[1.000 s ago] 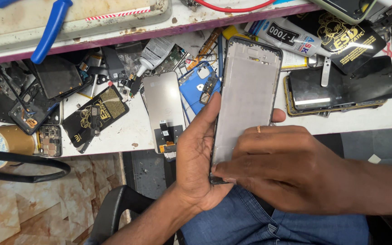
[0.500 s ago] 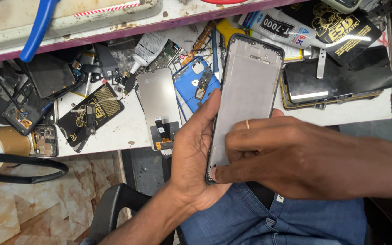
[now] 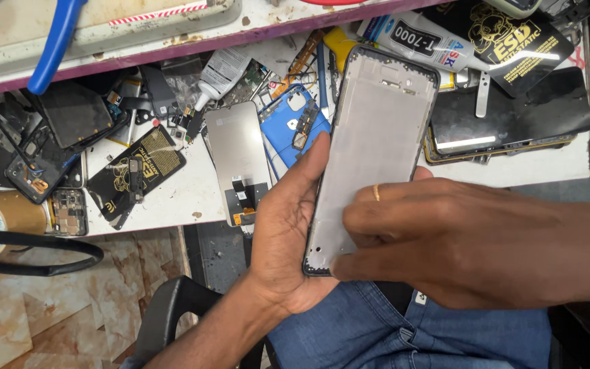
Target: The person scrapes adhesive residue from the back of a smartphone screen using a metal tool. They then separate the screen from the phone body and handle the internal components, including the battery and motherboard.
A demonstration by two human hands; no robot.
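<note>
Since the earlier frames my right hand (image 3: 472, 246) has slid down the phone frame (image 3: 370, 157): the fingertips that were spread lower right of it now press at its bottom left corner, and the frame itself has tipped a little more upright in view. The table clutter has barely shifted against the camera.

My left hand (image 3: 288, 232) cradles the phone frame from beneath and along its left edge, thumb laid up the side, fingers closed around the back so it is held firmly above my lap, just in front of the table (image 3: 172, 198) edge. The right hand's fingers are narrow, bunched together, the index tip touching the inner face near the bottom corner; they grip nothing, only rub or pick at the surface. A ring shows on one right finger.

The frame's inner face looks mostly bare and pale grey, with ragged whitish residue left along the bottom edge where my fingertip works. I judge the cleaning of old adhesive largely done on the upper part and unfinished at the bottom; no display has been fitted into it.

On the table, well apart from my hands, a detached display panel (image 3: 237, 157) lies face down with its flex cable toward me, beside a blue back cover (image 3: 288, 123). A glue tube (image 3: 418, 41) lies behind the frame's top, and a dark phone screen (image 3: 507, 123) rests to the right.
</note>
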